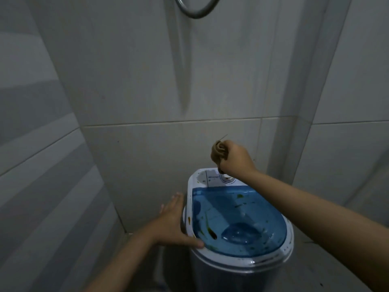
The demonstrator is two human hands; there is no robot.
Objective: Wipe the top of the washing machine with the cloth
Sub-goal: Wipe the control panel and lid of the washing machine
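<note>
A small washing machine [280,252] stands low in the middle, with a white rim and a translucent blue lid [237,209] smeared with green and dark stains. A white control panel with a dial [228,179] sits at its far end. My right hand [235,160] hovers above that dial, shut on a bunched brown cloth [219,151]. My left hand [176,222] lies flat against the machine's left side, thumb resting on the rim, fingers spread.
Grey tiled walls close in behind and on both sides of the machine. A metal shower hose [195,9] loops at the top. A narrow strip of floor shows to the left and right of the machine.
</note>
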